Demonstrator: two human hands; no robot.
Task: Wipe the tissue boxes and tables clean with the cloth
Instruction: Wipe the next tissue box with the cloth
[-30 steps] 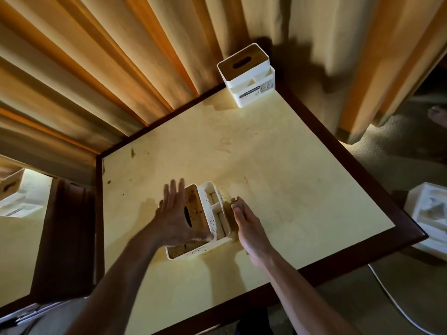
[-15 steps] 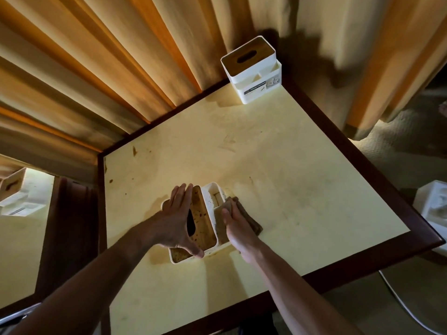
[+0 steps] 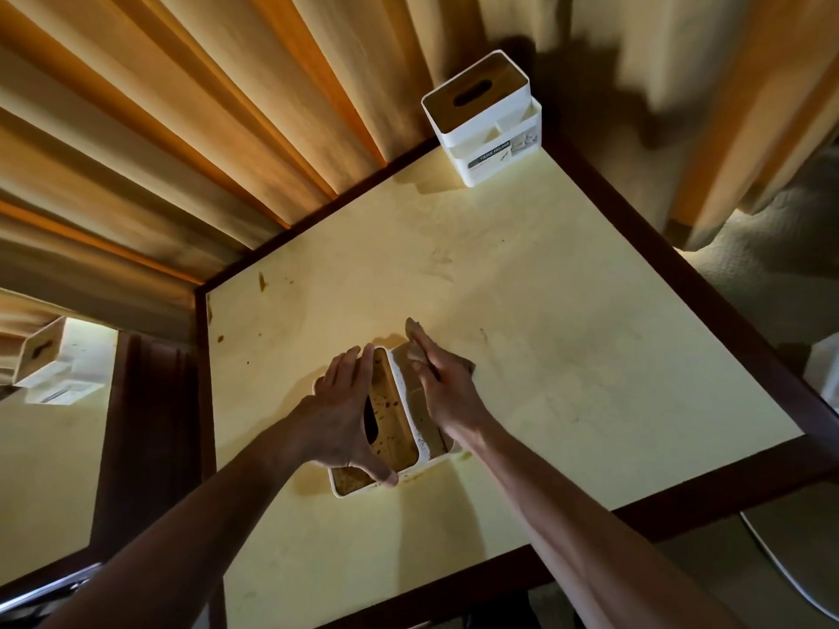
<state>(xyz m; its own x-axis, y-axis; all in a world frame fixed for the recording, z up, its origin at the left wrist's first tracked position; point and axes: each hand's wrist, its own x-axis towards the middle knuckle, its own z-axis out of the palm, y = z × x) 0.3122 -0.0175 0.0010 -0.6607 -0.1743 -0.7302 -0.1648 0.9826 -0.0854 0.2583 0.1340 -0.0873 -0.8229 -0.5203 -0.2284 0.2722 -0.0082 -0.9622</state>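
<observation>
One head-worn wide-angle view is given. The desk (image 3: 522, 320) is seen from above, close, facing the curtains (image 3: 190, 129).

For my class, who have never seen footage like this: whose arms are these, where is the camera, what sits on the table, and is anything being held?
There is no machine here. The arms belong to a person wearing a camera on the head, so the single head view looks forward and down at their own hands. The left hand rests with spread fingers on a stained tissue box, steadying it. The right hand presses a dark cloth against the box's side compartments with straight fingers; most of the cloth is hidden under the hand. The box stands on a pale yellow table with a dark rim. A cleaner tissue box stands at the far corner, by the curtains.
</observation>
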